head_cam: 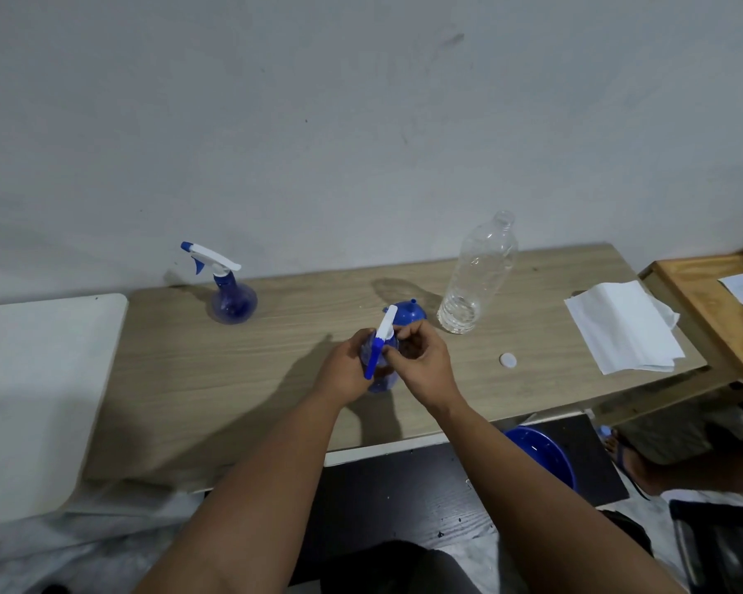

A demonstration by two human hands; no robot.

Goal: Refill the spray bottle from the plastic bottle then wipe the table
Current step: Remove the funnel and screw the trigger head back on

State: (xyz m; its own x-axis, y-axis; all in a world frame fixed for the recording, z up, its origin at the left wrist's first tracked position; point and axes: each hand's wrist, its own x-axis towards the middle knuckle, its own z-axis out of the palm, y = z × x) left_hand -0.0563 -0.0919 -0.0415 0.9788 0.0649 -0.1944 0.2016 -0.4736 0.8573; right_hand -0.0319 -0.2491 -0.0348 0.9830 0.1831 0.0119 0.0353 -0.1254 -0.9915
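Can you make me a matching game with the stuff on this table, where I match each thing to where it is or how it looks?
Things:
1. spare spray bottle
2. plastic bottle
3. white cap
4. paper towels

Clues:
A. lying flat, small and round, on bare wood
B. held by nobody, standing far left near the wall
C. folded stack at the right end of the table
D. clear, upright, open at the top

Pairs: 1-B, 2-D, 3-A, 4-C
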